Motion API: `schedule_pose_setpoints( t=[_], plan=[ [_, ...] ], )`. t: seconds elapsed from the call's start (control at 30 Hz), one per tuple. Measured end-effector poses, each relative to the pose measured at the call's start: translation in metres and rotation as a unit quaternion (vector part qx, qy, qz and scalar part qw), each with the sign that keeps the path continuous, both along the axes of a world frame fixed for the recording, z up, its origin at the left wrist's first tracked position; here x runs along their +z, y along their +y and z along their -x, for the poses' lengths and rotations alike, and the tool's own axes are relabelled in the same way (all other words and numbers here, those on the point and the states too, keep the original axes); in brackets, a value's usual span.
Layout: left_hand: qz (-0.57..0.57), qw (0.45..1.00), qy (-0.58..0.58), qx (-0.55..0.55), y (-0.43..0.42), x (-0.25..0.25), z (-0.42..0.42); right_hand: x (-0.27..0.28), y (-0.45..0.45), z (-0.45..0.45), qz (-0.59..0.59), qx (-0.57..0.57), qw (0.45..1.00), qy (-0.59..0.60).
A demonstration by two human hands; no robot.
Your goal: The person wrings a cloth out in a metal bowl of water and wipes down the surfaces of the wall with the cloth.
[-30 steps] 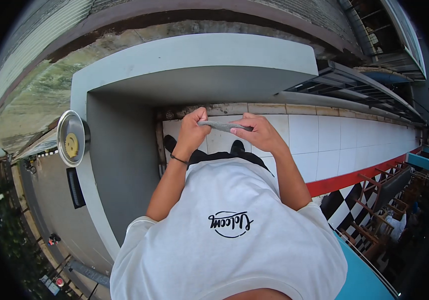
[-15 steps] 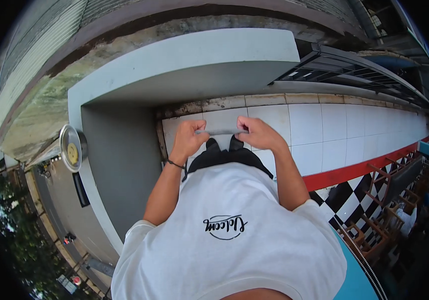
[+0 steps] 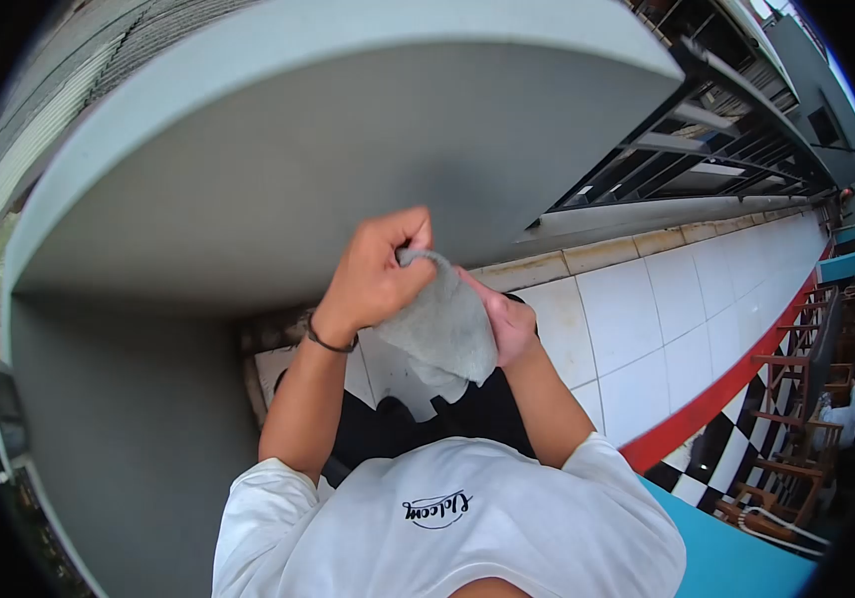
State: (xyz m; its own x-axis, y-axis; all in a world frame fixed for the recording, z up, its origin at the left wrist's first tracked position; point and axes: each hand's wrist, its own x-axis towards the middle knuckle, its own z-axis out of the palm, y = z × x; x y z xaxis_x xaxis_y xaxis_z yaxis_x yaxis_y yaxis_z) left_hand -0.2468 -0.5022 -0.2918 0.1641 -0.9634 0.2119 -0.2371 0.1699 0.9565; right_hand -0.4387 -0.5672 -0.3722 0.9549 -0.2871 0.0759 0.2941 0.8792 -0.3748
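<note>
A grey cloth (image 3: 439,334) hangs folded in loose layers in front of my body. My left hand (image 3: 380,269), with a dark band at the wrist, is closed in a fist around the cloth's upper edge. At the cloth's right side is my right hand (image 3: 509,321), holding it with the thumb side along the edge. Some of the right fingers are hidden behind the cloth. Both hands are in front of a grey wall (image 3: 298,179), apart from its surface as far as I can tell.
The low wall wraps around ahead and left, with a pale top ledge (image 3: 348,25). A metal bowl (image 3: 6,409) is at the far left. To the right are a dark metal gate (image 3: 707,149), white floor tiles (image 3: 637,314), a red strip (image 3: 716,404) and wooden chairs (image 3: 791,468).
The cloth was stretched edge-on between two fists; now it hangs folded with its face showing. My hands have come closer together, and the wall fills more of the view.
</note>
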Motion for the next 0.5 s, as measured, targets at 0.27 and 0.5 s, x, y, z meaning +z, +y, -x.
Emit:
schedule_pose_setpoints(
  t=[0.27, 0.5],
  plan=[
    [0.050, 0.985, -0.162, 0.017, 0.000, -0.023, 0.010, -0.057, 0.004, 0.010, 0.076, -0.117, 0.979, 0.146],
    [0.376, 0.820, -0.288, 0.323, 0.023, 0.104, -0.089, 0.052, -0.070, 0.050, 0.174, -0.506, 0.828, 0.168]
  ],
)
